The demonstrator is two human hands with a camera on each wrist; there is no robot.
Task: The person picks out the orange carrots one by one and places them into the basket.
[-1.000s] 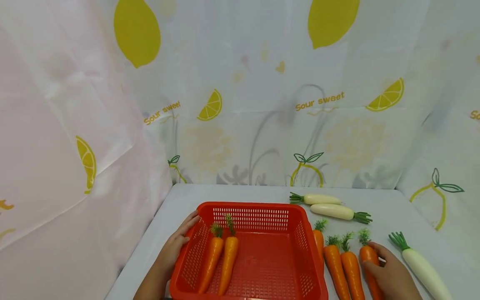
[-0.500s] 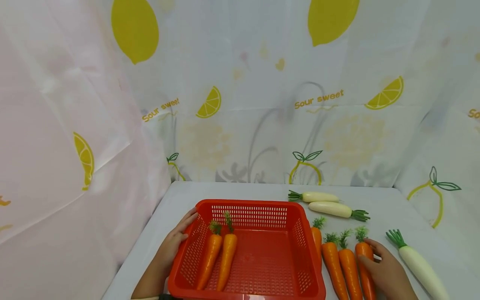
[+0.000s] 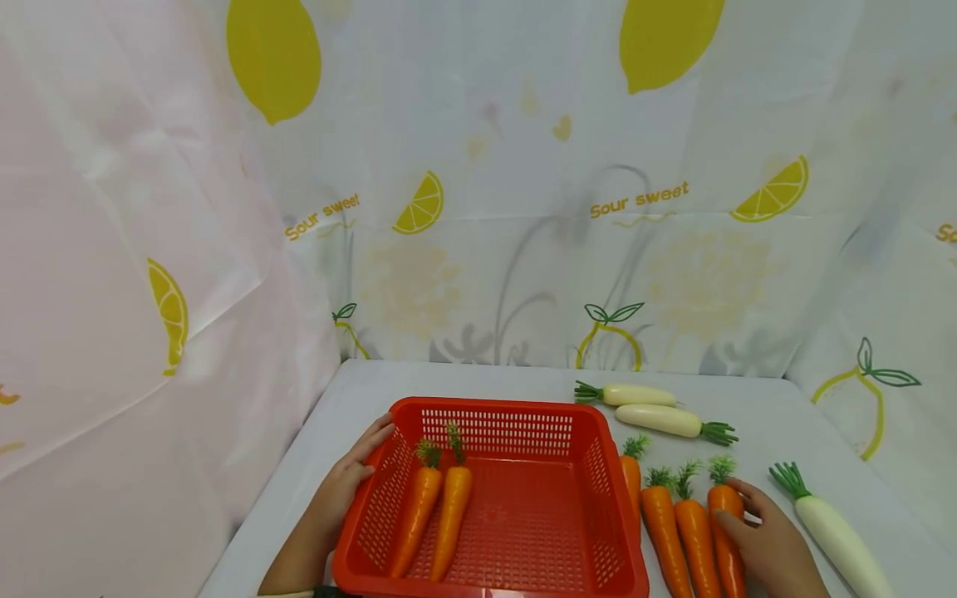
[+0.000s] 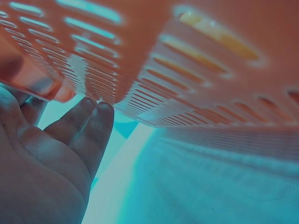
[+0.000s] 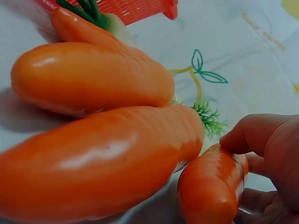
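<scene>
My right hand (image 3: 773,548) curls round the rightmost carrot (image 3: 727,531) (pickup step); left hand (image 3: 345,486), fingers straight, steadies the basket (image 3: 489,411) at nine o'clock; next, lift cleanly.

The left hand (image 3: 345,483) is lying palm inward, its fingers (image 4: 88,123) stretching out straight and close together, the forearm running back toward the lower edge of the head view. The right hand (image 3: 770,544) is resting low on the other side, knuckles up, with its fingers (image 5: 254,133) curling inward and the thumb tucking underneath in a pinching hold. Both wrists are staying low, and the two hands are sitting well apart.
</scene>
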